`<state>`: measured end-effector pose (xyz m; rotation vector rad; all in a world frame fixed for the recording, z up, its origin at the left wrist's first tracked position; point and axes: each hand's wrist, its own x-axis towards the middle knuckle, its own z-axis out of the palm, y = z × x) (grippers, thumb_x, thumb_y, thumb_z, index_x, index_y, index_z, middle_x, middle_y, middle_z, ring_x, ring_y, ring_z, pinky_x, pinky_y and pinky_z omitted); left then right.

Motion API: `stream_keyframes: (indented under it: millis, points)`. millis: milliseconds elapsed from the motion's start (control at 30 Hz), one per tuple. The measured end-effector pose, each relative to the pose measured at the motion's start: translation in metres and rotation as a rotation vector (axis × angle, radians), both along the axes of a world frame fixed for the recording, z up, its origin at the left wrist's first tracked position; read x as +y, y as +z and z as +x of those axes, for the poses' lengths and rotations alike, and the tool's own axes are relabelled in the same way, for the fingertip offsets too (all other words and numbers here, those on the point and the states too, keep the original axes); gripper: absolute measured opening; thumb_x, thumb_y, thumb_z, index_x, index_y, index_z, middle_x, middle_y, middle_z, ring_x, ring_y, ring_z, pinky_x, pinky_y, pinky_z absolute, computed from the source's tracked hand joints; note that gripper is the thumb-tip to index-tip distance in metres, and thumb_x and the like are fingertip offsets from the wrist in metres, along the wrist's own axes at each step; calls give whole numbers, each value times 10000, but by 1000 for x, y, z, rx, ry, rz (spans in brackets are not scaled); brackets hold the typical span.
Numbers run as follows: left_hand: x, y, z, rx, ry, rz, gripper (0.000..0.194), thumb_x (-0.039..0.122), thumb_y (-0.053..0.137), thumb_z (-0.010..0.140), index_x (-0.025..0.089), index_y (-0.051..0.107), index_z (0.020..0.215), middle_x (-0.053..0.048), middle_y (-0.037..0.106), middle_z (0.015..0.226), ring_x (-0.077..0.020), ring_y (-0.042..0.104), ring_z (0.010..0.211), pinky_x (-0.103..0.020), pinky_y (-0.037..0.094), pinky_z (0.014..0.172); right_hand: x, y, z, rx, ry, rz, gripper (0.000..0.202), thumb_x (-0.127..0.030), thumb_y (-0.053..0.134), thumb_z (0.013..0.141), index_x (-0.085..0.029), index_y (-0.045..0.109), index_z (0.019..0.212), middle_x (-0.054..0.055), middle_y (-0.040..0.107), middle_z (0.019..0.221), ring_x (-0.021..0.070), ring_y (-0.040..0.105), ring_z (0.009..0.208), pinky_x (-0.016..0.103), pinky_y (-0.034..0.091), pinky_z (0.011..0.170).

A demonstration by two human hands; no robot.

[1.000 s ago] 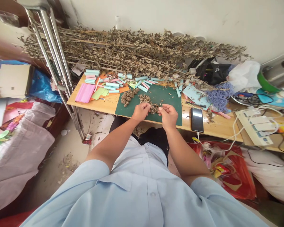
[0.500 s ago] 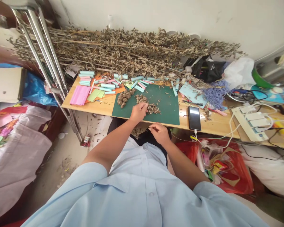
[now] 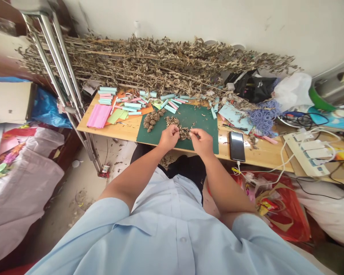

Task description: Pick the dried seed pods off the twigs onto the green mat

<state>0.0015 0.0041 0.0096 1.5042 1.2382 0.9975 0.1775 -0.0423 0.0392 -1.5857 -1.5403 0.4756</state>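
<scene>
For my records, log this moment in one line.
left hand: at crumbled dried leaves; right hand: at same leaves; surface: green mat; nearby: brown clumps

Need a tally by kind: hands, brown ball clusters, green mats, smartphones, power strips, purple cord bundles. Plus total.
Hands (left hand, right hand): 2
Brown ball cluster: 1
Green mat: 1
Smartphone: 1
Power strip: 1
Purple cord bundle: 1
Total: 7

No readable text anywhere — pale mark on black bag (image 3: 264, 90) too small, blurred to make out.
</scene>
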Motion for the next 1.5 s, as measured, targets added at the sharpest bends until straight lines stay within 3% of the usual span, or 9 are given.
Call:
stream_keyframes:
  millis: [200, 367, 867, 967, 1067, 1267, 1400, 1500]
  points:
    - [0, -2, 0, 2, -9, 35, 20, 189, 545, 827, 207, 553, 830, 21, 636, 709, -115, 545, 611, -242, 438, 623, 67, 2, 1, -257, 167, -89, 410, -224, 574, 893, -233, 661, 1294, 51, 770, 1056, 241, 678, 977, 381, 521, 910]
    - [0, -4, 0, 22, -2, 50, 16, 194, 551, 828, 208, 560, 828, 32, 607, 663, -114, 514, 583, -241, 417, 604, 99, -2, -5, -463, 248, -190, 494, -160, 565, 869, -214, 623, 1357, 58, 778, 1023, 247, 679, 921, 346, 518, 846]
    - [1, -7, 2, 31, -15, 99, 53, 159, 556, 810, 210, 563, 825, 31, 608, 663, -124, 523, 614, -251, 430, 650, 107, 4, -23, -780, 243, -273, 512, -221, 575, 898, -139, 583, 1404, 213, 738, 995, 337, 692, 884, 397, 514, 824]
    - [1, -7, 1, 20, -17, 103, 46, 165, 559, 814, 211, 562, 820, 32, 609, 659, -124, 518, 609, -251, 428, 645, 109, 2, -21, -764, 254, -253, 520, -176, 558, 886, -127, 583, 1403, 209, 741, 1008, 335, 687, 900, 396, 508, 831]
    - [1, -5, 0, 17, -24, 98, 35, 176, 564, 819, 210, 568, 812, 26, 609, 660, -126, 517, 609, -252, 429, 641, 109, 1, -11, -603, 283, -241, 526, -162, 540, 884, -131, 573, 1408, 156, 759, 985, 300, 678, 901, 383, 507, 856]
    - [0, -3, 0, 5, -17, 56, 21, 195, 570, 823, 209, 571, 807, 20, 607, 670, -128, 525, 613, -250, 425, 626, 87, 13, 16, -112, 175, -123, 507, -265, 589, 856, -187, 576, 1357, 31, 752, 918, 192, 653, 788, 374, 524, 866]
    - [-2, -1, 0, 1, -31, 53, 21, 195, 568, 830, 208, 570, 814, 14, 630, 693, -131, 543, 634, -250, 435, 633, 35, 23, 16, 112, 221, -124, 465, -311, 633, 846, -214, 589, 1299, 4, 732, 897, 161, 652, 749, 350, 543, 811]
    - [-2, 1, -1, 14, -42, 56, 24, 184, 566, 826, 205, 570, 815, 11, 639, 713, -130, 555, 657, -248, 445, 652, -13, 13, 6, 185, 333, -206, 417, -283, 610, 866, -237, 593, 1280, -1, 724, 896, 162, 683, 777, 341, 554, 804]
